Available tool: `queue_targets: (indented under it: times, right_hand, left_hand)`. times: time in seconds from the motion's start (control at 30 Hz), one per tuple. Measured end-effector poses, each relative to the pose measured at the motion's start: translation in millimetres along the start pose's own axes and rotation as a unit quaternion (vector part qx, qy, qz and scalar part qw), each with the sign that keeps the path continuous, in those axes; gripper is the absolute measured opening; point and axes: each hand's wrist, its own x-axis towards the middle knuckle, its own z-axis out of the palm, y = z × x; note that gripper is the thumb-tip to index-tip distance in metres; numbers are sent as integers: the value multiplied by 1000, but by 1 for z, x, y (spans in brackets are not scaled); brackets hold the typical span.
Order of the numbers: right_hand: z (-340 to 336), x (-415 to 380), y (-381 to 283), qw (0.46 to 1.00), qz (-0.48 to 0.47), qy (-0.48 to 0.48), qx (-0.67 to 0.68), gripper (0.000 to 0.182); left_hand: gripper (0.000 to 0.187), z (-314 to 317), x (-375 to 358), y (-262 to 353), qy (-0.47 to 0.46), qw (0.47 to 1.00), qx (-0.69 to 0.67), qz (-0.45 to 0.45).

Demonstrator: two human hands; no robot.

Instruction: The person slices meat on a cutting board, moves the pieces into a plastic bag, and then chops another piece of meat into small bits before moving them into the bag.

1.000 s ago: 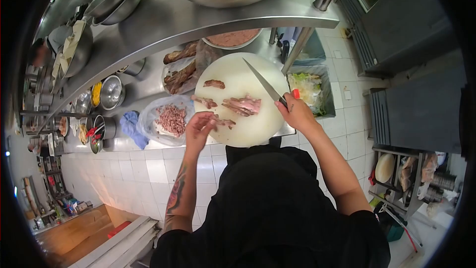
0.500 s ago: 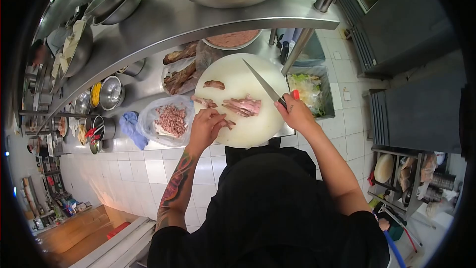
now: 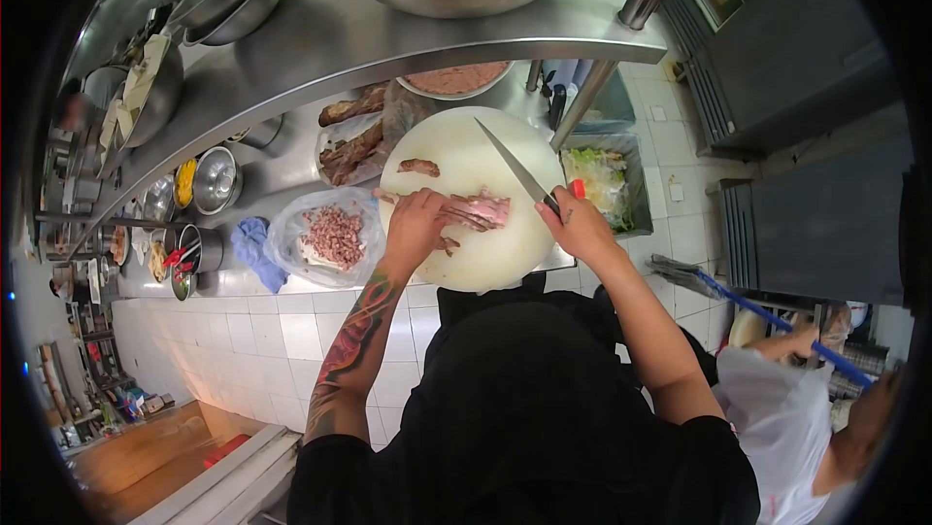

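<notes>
My right hand [image 3: 580, 224] is closed on the handle of a long knife [image 3: 517, 169], whose blade lies over the round white cutting board [image 3: 515, 258]. On the board, my left hand [image 3: 416, 224] rests against the left end of the sliced meat strips [image 3: 481, 211]; whether its fingers grip any meat is hard to make out. A separate brown meat piece [image 3: 418, 167] lies above that hand, and a small piece [image 3: 448, 245] lies below it. Left of the board, a plastic-lined container [image 3: 335, 240] holds diced meat.
Wrapped brown meat [image 3: 352, 151] and a pan of minced meat [image 3: 454, 76] lie behind the board, under a steel shelf [image 3: 466, 47]. A bin with greens [image 3: 602, 180] stands right. A co-worker in white [image 3: 777, 418] holds a blue pole [image 3: 777, 321] at lower right.
My left hand has moved up from the small lower piece to the left end of the strips. A co-worker with a blue pole has come into view at the right.
</notes>
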Motion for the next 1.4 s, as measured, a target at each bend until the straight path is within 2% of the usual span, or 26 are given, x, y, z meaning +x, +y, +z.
queue_targets:
  times: [0.23,0.43,0.67,0.73,0.77,0.83,0.87,0.93,0.97,1.03,1.17,1.23,1.27,1.33,1.4]
  right_hand:
    - [-3,0,-4,1000,2,-7,-3,41]
    - [-1,0,0,1000,-10,3,8,40]
    - [0,1,0,1000,-12,2,12,40]
    - [-1,2,0,1000,-10,-1,5,40]
    - [-1,2,0,1000,-9,-1,6,40]
    - [0,1,1,1000,-3,-4,10,41]
    - [0,2,0,1000,-3,-4,11,41]
    - [-1,3,0,1000,2,-9,3,41]
    - [-2,3,-1,1000,2,-9,3,41]
    - [-3,3,-2,1000,0,-11,6,41]
    - [-4,5,-4,1000,4,-15,5,41]
    - [-6,6,-7,1000,9,-18,1,40]
    - [-7,6,-8,1000,8,-19,-1,40]
    - [-8,7,-12,1000,15,-24,-2,39]
    - [-6,8,-11,1000,7,-20,0,40]
  left_hand:
    - [19,-2,0,4,-8,998,-60,7]
    - [20,-12,1,7,-9,997,-44,69]
    - [20,-55,4,-3,-69,993,-58,71]
    - [18,-66,1,-12,-124,975,-183,-35]
    - [18,-69,-3,-19,-125,975,-182,-35]
    - [15,-71,-17,-33,-149,930,-314,-117]
    - [15,-70,-23,-36,-149,930,-314,-117]
    - [14,-69,-34,-37,-179,874,-396,-217]
    - [14,-62,-39,-39,-179,874,-396,-217]
    - [20,-52,-47,-40,-98,974,-177,-99]
    - [21,-46,-52,-28,-82,983,-125,-108]
    - [27,-44,-51,-18,-9,996,-92,-1]
    - [27,-43,-50,-13,-7,996,-93,-3]
    - [37,-44,-48,-1,-34,999,12,34]
    - [40,-35,-49,-5,-56,998,9,29]
